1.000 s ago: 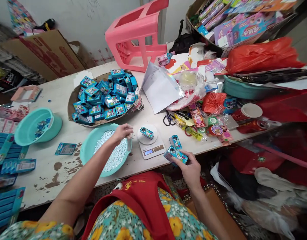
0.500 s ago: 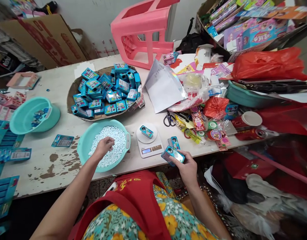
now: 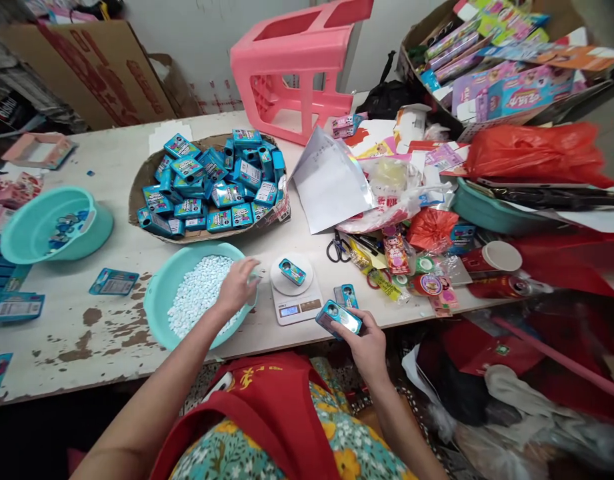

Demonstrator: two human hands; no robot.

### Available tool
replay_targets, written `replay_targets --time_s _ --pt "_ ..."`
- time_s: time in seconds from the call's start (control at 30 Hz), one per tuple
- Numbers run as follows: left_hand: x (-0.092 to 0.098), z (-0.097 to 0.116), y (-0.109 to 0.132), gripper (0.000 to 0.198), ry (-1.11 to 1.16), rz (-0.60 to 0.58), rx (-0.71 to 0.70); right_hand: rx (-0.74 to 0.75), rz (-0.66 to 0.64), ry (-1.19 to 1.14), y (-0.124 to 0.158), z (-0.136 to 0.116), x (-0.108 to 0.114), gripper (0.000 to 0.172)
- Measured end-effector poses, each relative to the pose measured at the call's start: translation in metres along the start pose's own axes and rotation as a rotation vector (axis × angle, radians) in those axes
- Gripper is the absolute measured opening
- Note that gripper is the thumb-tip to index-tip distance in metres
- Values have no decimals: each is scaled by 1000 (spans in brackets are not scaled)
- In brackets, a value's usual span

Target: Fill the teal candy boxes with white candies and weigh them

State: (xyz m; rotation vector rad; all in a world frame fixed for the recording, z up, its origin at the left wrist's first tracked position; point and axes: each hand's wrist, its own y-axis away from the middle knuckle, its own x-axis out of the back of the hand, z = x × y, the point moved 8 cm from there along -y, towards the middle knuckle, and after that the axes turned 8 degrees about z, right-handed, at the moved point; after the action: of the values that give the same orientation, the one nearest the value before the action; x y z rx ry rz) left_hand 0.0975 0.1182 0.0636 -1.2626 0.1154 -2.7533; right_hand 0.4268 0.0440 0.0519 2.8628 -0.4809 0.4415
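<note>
My left hand (image 3: 238, 287) is over the right rim of a turquoise basin (image 3: 154, 293), its fingers loosely spread toward the scale and slightly blurred. I see nothing between them. White candies (image 3: 199, 293) cover the basin's bottom. My right hand (image 3: 369, 343) grips a small blue candy box (image 3: 343, 316) with a round hole in its top, held at the table's front edge. Another blue box (image 3: 347, 295) lies just behind it. On the plate of a white digital scale (image 3: 299, 311) rests a similar box (image 3: 292, 271); the lit display is too small to read.
Many blue boxes fill a cut-down carton (image 3: 137, 193) behind the basin. A second turquoise basin (image 3: 99, 230) and a flat blue package (image 3: 115, 281) are on the left. Black scissors (image 3: 339, 248), wrappers and a paper cup (image 3: 491, 257) crowd the right. A pink stool (image 3: 297, 73) lies tipped behind.
My left hand has moved up and right, from above the candies to the basin's right rim, and its fingers have opened. My right hand still grips the box. The view has shifted slightly.
</note>
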Motion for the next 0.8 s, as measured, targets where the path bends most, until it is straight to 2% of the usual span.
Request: replay_targets --time_s 0.07,0.1,0.17,0.2,0.23,0.3,0.37,0.43,0.5,0.57,0.63,0.7,0.77,0.8 --pt "-41 34 -19 41 3 -165 -155 41 -4 4 -4 -5 -8 42" --pt "-58 43 -27 39 7 -246 -178 61 -6 6 -7 -7 -14 42" --pt "-75 46 -40 30 29 -302 -115 99 8 11 -17 -13 -27 43" --pt "-72 41 -46 27 42 -257 -55 123 28 14 -24 -16 -34 44" --pt "-61 34 -49 28 53 -169 4 149 53 16 -31 -18 -44 44" --pt "-24 20 -45 34 69 59 83 220 91 31 -48 -23 -67 44" --pt "14 12 -30 37 99 201 123 284 53 52 -63 -26 -98 44" --pt "43 8 -11 37 161 239 173 315 -38 80 -73 -28 -127 42" --pt "60 8 8 35 235 238 226 349 -101 118 -75 -36 -143 42" --pt "66 9 24 34 302 230 256 427 -86 137 -66 -53 -142 48" --pt "65 10 38 34 379 219 267 518 -103 107 -45 -73 -138 62" --pt "59 7 50 35 469 207 285 536 -328 58 -16 -87 -151 71" --pt "53 0 60 38 585 186 335 466 -528 43 12 -92 -168 60" --pt "51 -6 64 39 669 177 382 421 -575 47 23 -93 -175 50"
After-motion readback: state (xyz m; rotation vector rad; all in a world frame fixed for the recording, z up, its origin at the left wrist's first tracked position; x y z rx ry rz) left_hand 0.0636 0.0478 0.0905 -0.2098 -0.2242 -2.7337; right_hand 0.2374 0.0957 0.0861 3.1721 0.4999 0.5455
